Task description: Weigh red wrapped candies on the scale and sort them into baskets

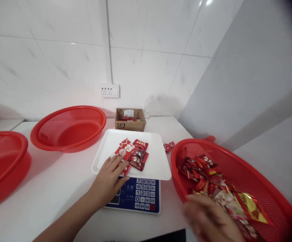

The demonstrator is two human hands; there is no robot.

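Nearest to me, at the lower right, my right hand (210, 218) is blurred over the near edge of a big red basket (236, 151); I can't tell whether its fingers are together, or whether they hold anything. My left hand (105, 181) reaches over a small cluster of snack packets (137, 163), its fingers a little spread and the thumb well apart from them. Those fingertips touch the nearest red packets and partly cover them. The cluster lies near the middle of a white tray (158, 164), in red, dark red and a red-and-white pattern, some overlapping. The tray sits on a scale (147, 195) whose blue panel of number keys shows below its near edge.

To the right, the big basket holds a loose heap of wrapped snacks (203, 168), mostly red, with a shiny gold one among them. One dotted red bag (169, 146) lies between tray and basket. Behind the tray, a cardboard box (130, 125) marked SF contains some red wrappers (129, 118). Two other red baskets (69, 144) stand on the table to my left.
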